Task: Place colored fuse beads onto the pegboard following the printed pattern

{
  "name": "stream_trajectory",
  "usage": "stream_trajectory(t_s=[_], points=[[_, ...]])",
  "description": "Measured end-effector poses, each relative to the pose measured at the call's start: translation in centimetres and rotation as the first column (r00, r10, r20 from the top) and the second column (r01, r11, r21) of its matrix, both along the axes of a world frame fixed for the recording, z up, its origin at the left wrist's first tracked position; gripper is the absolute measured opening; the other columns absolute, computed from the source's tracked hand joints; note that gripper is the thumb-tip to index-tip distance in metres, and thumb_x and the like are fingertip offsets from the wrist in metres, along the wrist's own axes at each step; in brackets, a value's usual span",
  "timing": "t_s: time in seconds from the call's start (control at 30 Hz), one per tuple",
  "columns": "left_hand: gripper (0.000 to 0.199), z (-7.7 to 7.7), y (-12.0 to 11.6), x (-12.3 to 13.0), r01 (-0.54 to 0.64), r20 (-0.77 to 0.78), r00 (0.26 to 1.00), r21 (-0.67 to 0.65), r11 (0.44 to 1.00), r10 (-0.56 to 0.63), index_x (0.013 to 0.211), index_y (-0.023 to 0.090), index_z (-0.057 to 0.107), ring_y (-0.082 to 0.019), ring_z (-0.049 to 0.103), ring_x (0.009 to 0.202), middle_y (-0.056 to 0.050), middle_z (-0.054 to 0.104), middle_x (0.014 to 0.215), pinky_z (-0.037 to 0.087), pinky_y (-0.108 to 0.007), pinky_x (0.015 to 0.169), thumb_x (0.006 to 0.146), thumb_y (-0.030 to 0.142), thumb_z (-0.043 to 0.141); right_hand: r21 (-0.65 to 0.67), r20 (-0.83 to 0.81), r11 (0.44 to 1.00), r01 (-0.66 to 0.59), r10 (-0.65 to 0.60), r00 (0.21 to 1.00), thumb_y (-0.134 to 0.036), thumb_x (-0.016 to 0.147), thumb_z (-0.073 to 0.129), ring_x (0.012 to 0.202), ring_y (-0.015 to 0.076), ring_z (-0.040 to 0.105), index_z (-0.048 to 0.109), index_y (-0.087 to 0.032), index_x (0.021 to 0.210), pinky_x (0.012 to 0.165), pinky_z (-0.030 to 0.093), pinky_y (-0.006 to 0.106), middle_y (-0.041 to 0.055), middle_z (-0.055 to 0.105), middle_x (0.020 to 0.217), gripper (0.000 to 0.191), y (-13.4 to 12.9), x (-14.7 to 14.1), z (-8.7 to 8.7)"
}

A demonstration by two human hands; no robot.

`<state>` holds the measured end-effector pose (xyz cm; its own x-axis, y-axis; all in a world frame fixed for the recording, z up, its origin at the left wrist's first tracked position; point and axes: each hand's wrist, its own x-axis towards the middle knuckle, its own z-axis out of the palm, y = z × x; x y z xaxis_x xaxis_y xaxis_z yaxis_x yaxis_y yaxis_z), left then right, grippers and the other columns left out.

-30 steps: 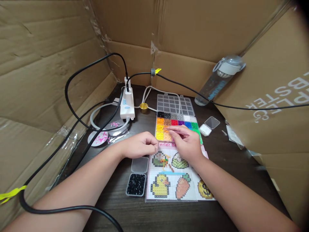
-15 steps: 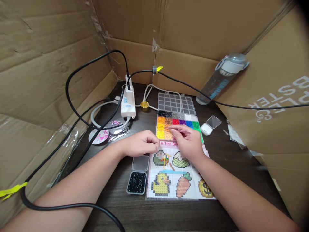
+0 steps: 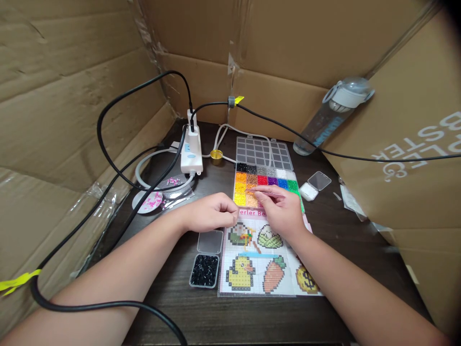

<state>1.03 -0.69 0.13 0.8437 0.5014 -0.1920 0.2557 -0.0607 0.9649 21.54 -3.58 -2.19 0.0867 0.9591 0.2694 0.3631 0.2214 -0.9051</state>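
Note:
My right hand [image 3: 283, 211] pinches a pair of pink tweezers [image 3: 268, 193], its tips over the orange and yellow compartments of the bead box [image 3: 240, 200]. That box lies with its clear lid open at the back and holds small beads sorted by colour. My left hand [image 3: 212, 212] is curled closed at the box's near left corner; what its fingers hold, if anything, is hidden. Under both hands a pattern sheet [image 3: 259, 278] shows a duck, a carrot and other pixel pictures. A few loose coloured beads or pieces [image 3: 247, 238] appear over its upper left picture.
Left of the sheet stands a small case of black beads [image 3: 204, 270]. A white power strip [image 3: 191, 156], black cables [image 3: 144, 192], a round pegboard with pink beads [image 3: 147, 202] and a gold cup [image 3: 216, 156] lie farther back. At right are a small white-filled case [image 3: 309, 191] and a bottle [image 3: 331, 115].
The view has shifted very slightly. Both hands keep nearly the same place, with the tweezers still over the orange and yellow beads.

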Motion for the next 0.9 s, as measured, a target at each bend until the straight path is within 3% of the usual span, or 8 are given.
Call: stream_trajectory(t_s=[0.9], points=[[0.021,-0.06,-0.02,-0.07,-0.009,-0.001,1.000,0.005,1.000,0.009,0.056,0.017,0.047,-0.009,0.031,0.053,0.006,0.037,0.053,0.025,-0.025,0.052,0.075,0.023,0.053,-0.027,-0.009,0.999,-0.017,0.017,1.000,-0.023,0.083,0.068,0.083,0.0209,0.074,0.078,-0.018,0.087,0.075,0.060,0.036,0.0092,0.079,0.092,0.012,0.12,0.02,-0.16]])
